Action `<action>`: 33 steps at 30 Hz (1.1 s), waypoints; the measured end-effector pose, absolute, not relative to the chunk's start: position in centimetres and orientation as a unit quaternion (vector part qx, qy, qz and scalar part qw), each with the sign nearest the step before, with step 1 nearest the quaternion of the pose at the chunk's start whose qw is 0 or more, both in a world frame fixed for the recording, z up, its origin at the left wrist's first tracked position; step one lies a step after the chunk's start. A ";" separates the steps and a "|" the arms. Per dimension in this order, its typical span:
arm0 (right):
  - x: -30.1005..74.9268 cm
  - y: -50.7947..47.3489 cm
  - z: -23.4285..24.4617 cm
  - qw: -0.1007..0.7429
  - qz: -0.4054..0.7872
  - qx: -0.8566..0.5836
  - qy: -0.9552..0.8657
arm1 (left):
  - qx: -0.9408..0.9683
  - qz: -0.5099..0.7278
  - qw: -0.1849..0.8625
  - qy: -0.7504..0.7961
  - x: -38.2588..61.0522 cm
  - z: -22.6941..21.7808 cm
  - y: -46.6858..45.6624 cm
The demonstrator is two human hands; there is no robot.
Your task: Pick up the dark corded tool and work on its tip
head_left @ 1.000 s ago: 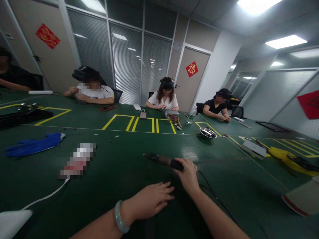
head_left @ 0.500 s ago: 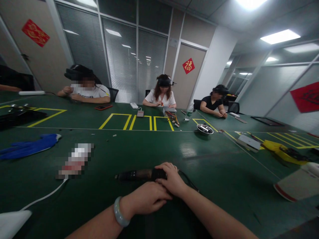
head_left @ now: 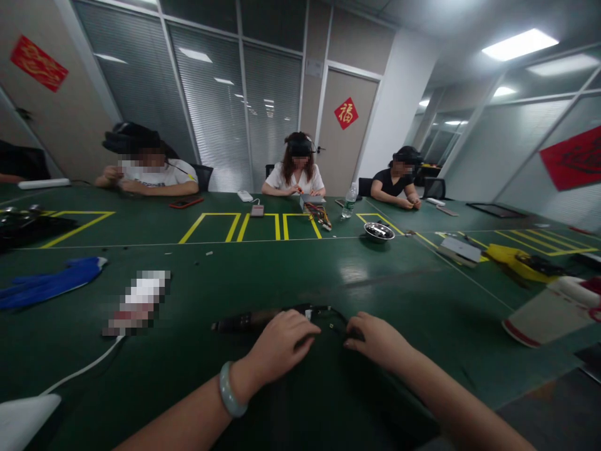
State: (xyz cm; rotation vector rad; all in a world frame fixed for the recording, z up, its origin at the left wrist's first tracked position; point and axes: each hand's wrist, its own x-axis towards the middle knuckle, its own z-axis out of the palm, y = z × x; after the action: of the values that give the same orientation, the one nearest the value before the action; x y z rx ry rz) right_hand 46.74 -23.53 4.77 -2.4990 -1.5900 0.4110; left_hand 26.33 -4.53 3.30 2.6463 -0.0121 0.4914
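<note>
A dark, slim, corded power tool that looks like an electric screwdriver (head_left: pixel 248 321) lies on the green table in front of me, its tip pointing left. My left hand (head_left: pixel 286 341), with a pale bangle at the wrist, hovers over or rests against its near side; thumb and fingers are apart, and the hand covers part of the body. A thin black cable (head_left: pixel 334 311) leaves the tool's right end and runs to my right hand (head_left: pixel 375 338). The fingers there are curled around the cable, partly hiding it.
To the left lie a blue glove (head_left: pixel 56 280) and a blurred-out device (head_left: pixel 138 304) on a white cord. A metal bowl (head_left: pixel 379 232) holds dark parts. A white cup (head_left: pixel 549 313) stands at right. Across the table sit several people, near a water bottle (head_left: pixel 349 202).
My right hand has left the tool's rear end and moved right to the cable. My left hand has shifted slightly up, nearer the tool. The view has turned a little.
</note>
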 end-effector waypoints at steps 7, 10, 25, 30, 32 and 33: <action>46.1 -20.6 3.7 0.196 0.259 -0.796 -0.511 | 0.970 0.177 0.150 0.072 29.6 3.1 -4.0; 46.1 -19.7 3.1 0.250 0.273 -0.797 -0.476 | 0.979 0.124 0.140 0.082 30.9 3.5 -3.7; 48.7 -17.1 0.8 0.359 0.177 -0.803 -0.442 | 0.976 0.102 0.133 0.139 33.7 2.8 -4.1; 48.1 -17.9 0.4 0.296 0.047 -0.797 -0.525 | 0.974 0.114 0.147 0.129 33.8 2.3 -3.9; 47.9 -18.0 0.6 0.269 0.037 -0.800 -0.535 | 0.973 0.117 0.153 0.127 33.8 2.1 -3.9; 47.8 -17.9 0.6 0.259 0.035 -0.802 -0.536 | 0.973 0.115 0.157 0.126 33.8 2.0 -3.8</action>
State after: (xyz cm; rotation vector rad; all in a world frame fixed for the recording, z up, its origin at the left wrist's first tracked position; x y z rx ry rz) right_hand 47.80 -17.94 0.62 -2.1744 -1.4535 0.0945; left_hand 33.81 -3.81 2.04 2.7842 0.3611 0.3287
